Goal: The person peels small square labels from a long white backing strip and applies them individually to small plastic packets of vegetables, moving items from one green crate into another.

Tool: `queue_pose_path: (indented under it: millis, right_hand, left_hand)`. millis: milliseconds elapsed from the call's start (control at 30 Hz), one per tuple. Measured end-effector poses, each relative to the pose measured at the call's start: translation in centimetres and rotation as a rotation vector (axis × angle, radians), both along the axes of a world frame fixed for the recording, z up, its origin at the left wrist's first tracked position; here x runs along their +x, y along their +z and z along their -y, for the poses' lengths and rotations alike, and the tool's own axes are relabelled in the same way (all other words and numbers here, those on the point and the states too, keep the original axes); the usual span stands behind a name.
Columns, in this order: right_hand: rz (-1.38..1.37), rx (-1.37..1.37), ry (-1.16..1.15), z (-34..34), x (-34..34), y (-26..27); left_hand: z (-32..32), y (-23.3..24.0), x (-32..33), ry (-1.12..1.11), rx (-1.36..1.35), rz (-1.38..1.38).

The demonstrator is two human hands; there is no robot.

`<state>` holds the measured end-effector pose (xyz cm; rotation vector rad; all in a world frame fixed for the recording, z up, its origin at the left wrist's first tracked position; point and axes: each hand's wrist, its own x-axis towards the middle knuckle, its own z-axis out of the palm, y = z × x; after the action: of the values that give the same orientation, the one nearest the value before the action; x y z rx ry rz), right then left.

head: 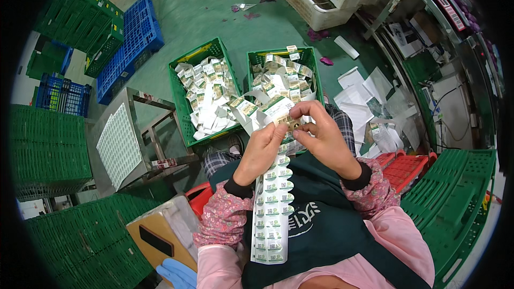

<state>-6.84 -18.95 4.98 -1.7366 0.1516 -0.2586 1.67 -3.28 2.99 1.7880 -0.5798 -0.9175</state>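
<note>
My left hand (261, 150) pinches a strip of printed labels (278, 107) between thumb and fingers, over the near edge of the right crate. At the strip's right side, the thumb and fingers of my right hand (321, 136) touch a label. Below my hands, folded sheets of small round stickers (271, 208) lie along my dark apron. Beyond them stand two green plastic crates, the left crate (175, 102) and the right crate (317, 73), both filled with curled label strips. Whether the held strip runs on into the right crate is hard to tell.
At left, a metal stool (136, 128) bears a sticker sheet (118, 144). A phone (156, 241) and blue gloves (176, 273) lie on a cardboard box. Stacked green crates (48, 144) stand farther left. Backing paper (353, 92) litters the floor at right, near a metal rack and red plastic stools.
</note>
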Motion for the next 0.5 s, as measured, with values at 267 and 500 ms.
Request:
queue_pose_path:
  millis: [267,500]
  right_hand:
    - [0.089,-0.529,-0.384,-1.0,-0.6,-2.1]
    - [-0.113,0.482,-0.126,3.7,3.3,-2.0]
  left_hand:
    - [-0.3,-2.7,-0.3,0.077,-0.297,-0.006]
    - [1.0,-0.6,-0.6,-0.035,-0.303,-0.337]
